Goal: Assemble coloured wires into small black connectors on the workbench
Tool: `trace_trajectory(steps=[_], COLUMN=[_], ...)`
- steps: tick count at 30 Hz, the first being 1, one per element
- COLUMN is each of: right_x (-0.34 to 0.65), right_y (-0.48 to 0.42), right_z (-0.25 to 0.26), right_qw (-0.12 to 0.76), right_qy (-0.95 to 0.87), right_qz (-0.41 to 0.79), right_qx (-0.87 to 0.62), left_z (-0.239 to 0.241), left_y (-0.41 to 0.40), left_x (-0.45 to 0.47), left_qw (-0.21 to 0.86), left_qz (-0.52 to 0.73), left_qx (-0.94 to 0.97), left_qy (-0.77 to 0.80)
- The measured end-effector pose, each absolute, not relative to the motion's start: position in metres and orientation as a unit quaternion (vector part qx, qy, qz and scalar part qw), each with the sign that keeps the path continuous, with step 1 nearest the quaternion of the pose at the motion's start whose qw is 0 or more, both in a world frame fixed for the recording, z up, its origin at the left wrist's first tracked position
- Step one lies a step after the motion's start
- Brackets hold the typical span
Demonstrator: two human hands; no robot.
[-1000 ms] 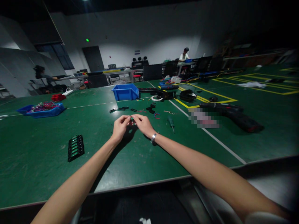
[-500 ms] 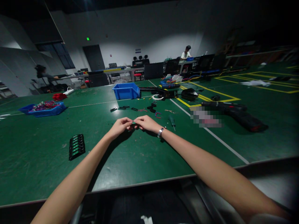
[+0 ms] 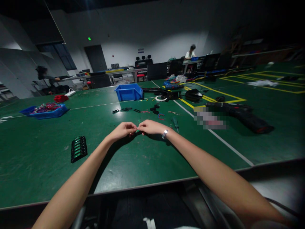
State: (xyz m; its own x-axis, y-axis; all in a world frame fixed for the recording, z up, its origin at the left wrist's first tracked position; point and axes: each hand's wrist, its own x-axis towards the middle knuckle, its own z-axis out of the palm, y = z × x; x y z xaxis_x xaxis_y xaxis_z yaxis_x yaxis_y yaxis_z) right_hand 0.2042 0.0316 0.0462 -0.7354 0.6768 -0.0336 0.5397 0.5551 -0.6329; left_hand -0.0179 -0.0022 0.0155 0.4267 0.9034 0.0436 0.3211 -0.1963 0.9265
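Note:
Over the middle of the green table, my left hand (image 3: 124, 130) and my right hand (image 3: 150, 127) meet fingertip to fingertip. Both are closed in a pinch on a small green piece (image 3: 137, 130), mostly covered by the fingers, so its exact kind is unclear. A silver band circles my right wrist. Left of my left forearm lies a black holder (image 3: 79, 149) with a row of green boards in it. Just beyond my hands are several small black frames (image 3: 126, 109) and short red and blue wires (image 3: 161, 117). A green-handled screwdriver (image 3: 175, 122) lies right of my right hand.
A blue bin (image 3: 128, 93) stands behind the small parts. At left, a blue tray (image 3: 57, 112) holds a tangle of coloured wires near a red item (image 3: 61, 98). A black power tool (image 3: 245, 116) lies at right. Two people sit at far tables.
My hands have shifted slightly toward me and their fingers have re-angled around the small green piece. The things on the table stay where they were.

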Motion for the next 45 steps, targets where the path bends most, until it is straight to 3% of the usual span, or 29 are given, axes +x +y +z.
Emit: trace_trajectory(steps=[6,27,31,39,45], right_x=[0.206,0.212,0.21,0.206,0.205], right_y=[0.03,0.039,0.04,0.041,0.042], right_z=[0.048,0.042,0.04,0.032,0.031], right_qw=[0.099,0.103,0.143,0.21,0.28], right_qy=[-0.888,-0.881,-0.878,-0.875,-0.863], right_qz=[0.285,0.339,0.331,0.28,0.208], right_qx=[-0.346,-0.313,-0.314,-0.335,-0.365], left_z=[0.015,0.033,0.029,0.028,0.033], left_y=[-0.003,-0.016,-0.016,-0.016,-0.02], left_x=[-0.015,-0.013,-0.013,-0.012,-0.011], left_qw=[0.447,0.342,0.342,0.24,0.242], left_qz=[0.3,0.262,0.239,0.233,0.223], left_qx=[0.724,0.788,0.797,0.841,0.849], left_qy=[0.431,0.439,0.436,0.425,0.413])
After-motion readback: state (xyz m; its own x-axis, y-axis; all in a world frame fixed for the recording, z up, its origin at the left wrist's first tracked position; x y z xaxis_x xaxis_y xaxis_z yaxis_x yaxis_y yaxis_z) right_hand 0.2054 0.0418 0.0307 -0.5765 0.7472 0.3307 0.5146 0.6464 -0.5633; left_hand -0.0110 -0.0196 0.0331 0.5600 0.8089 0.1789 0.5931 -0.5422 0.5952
